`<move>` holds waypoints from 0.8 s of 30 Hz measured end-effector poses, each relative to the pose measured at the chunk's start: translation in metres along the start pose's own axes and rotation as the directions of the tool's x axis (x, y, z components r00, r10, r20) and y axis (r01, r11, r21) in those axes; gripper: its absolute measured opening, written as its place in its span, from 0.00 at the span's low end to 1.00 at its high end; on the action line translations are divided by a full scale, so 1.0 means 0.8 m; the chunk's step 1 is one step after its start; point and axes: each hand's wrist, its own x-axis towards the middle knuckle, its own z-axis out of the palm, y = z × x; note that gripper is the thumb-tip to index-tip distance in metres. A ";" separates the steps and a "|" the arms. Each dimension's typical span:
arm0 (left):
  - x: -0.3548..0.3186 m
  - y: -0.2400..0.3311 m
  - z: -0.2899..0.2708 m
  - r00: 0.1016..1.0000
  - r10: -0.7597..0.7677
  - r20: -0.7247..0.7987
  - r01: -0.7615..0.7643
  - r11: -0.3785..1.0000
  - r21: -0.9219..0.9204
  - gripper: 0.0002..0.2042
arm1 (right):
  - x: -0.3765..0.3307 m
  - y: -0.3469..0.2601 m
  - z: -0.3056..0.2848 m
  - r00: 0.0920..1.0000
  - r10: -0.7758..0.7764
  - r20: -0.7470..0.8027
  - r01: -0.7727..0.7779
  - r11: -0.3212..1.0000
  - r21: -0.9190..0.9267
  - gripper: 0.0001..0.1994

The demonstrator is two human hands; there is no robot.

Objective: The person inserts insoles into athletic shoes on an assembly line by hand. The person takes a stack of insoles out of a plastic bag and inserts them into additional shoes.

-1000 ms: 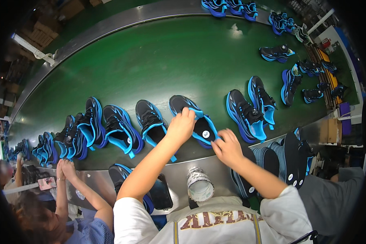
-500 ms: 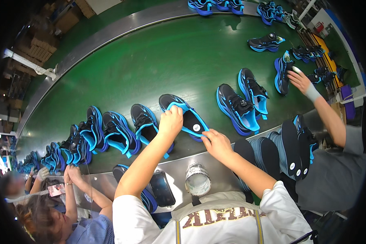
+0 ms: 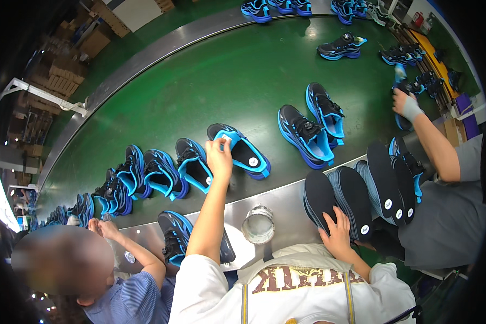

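My left hand (image 3: 220, 156) pinches the tongue of a black and blue shoe (image 3: 258, 166) that lies on the green belt, its opening toward me. A dark insole with a round white sticker shows inside it. My right hand (image 3: 337, 235) is down at the metal edge, fingers apart, lying on a stack of black insoles (image 3: 351, 197). Another insole stack (image 3: 317, 194) touches it on the left. Left of my left hand is another such shoe (image 3: 191, 162), also with a white sticker inside.
Several matching shoes (image 3: 159, 173) line the belt (image 3: 210, 81) to the left; a pair (image 3: 302, 135) stands right of centre. A whitish cup (image 3: 258, 224), a dark phone (image 3: 228, 248) and a shoe (image 3: 175, 235) are on the metal ledge. Co-workers sit on both sides; the right one's hand (image 3: 405, 105) holds a shoe.
My right hand has left the shoe's heel and moved right and down onto the insoles. My left hand stays at the tongue. The right co-worker's hand has shifted right with a shoe.
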 end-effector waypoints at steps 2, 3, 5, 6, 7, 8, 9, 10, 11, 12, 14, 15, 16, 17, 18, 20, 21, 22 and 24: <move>0.001 0.002 -0.001 0.991 -0.133 -0.024 0.131 0.990 -0.051 0.11 | -0.009 0.005 -0.005 0.999 0.033 0.022 -0.034 0.998 0.059 0.22; 0.000 0.004 0.001 0.989 -0.141 -0.046 0.139 0.989 -0.048 0.12 | -0.012 0.008 -0.005 0.997 0.066 0.045 -0.071 0.991 0.116 0.23; -0.005 0.008 0.003 0.992 -0.118 -0.047 0.121 0.991 0.053 0.13 | -0.010 0.017 -0.004 0.996 0.073 0.049 -0.079 0.987 0.137 0.23; -0.007 0.007 0.004 0.992 -0.116 -0.048 0.119 0.991 0.056 0.13 | -0.008 0.019 -0.004 0.995 0.087 0.057 -0.095 0.984 0.148 0.23; -0.008 0.004 0.006 0.989 -0.127 -0.073 0.130 0.991 0.036 0.13 | -0.005 0.019 -0.003 0.993 0.102 0.065 -0.112 0.981 0.158 0.23; -0.008 0.001 0.007 0.986 -0.138 -0.098 0.141 0.990 0.016 0.13 | -0.001 0.020 -0.001 0.993 0.102 0.064 -0.112 0.981 0.160 0.23; -0.003 -0.005 0.008 0.979 -0.184 -0.092 0.183 0.983 -0.027 0.13 | 0.003 0.022 0.002 0.990 0.113 0.088 -0.125 0.981 0.146 0.24; 0.006 -0.003 0.004 0.970 -0.241 -0.029 0.241 0.970 0.002 0.12 | 0.007 0.025 0.003 0.986 0.122 0.111 -0.136 0.982 0.132 0.25; 0.016 -0.002 -0.002 0.954 -0.299 0.032 0.298 0.954 0.034 0.12 | 0.007 0.026 0.001 0.987 0.120 0.110 -0.134 0.982 0.132 0.25; 0.026 -0.020 -0.008 0.971 -0.233 0.058 0.231 0.972 0.044 0.12 | 0.008 0.024 -0.002 0.983 0.119 0.140 -0.142 0.975 0.170 0.26; 0.038 -0.004 -0.020 0.980 -0.095 0.173 0.067 0.985 0.161 0.10 | 0.010 0.027 -0.012 0.964 0.163 0.212 -0.209 0.953 0.217 0.28; 0.041 -0.002 -0.024 0.975 -0.015 0.224 -0.033 0.977 0.211 0.09 | 0.010 0.026 -0.017 0.965 0.156 0.213 -0.203 0.954 0.220 0.28; 0.040 0.000 -0.028 0.976 -0.018 0.218 -0.030 0.976 0.215 0.09 | 0.010 0.026 -0.022 0.971 0.138 0.196 -0.184 0.954 0.238 0.29; 0.038 0.003 -0.031 0.954 0.116 0.276 -0.197 0.937 0.287 0.08 | 0.011 0.025 -0.028 0.976 0.120 0.179 -0.164 0.953 0.256 0.30; 0.035 0.010 -0.031 0.907 0.238 0.348 -0.360 0.868 0.342 0.07 | 0.012 0.024 -0.035 0.976 0.117 0.182 -0.162 0.953 0.256 0.30; 0.021 0.022 -0.033 0.806 0.292 0.515 -0.492 0.815 0.307 0.06 | 0.015 0.021 -0.050 0.993 0.022 0.120 -0.054 0.962 0.267 0.28; 0.009 0.026 -0.033 0.751 0.315 0.581 -0.511 0.834 0.208 0.07 | 0.017 0.020 -0.060 0.993 0.022 0.120 -0.053 0.963 0.265 0.28; 0.000 0.026 -0.035 0.733 0.330 0.595 -0.427 0.904 0.024 0.07 | 0.021 0.017 -0.067 0.995 -0.008 0.099 -0.018 0.965 0.260 0.26; -0.016 0.027 -0.036 0.793 0.222 0.568 -0.021 0.941 -0.339 0.08 | 0.028 0.016 -0.084 0.996 -0.041 0.079 0.020 0.967 0.253 0.24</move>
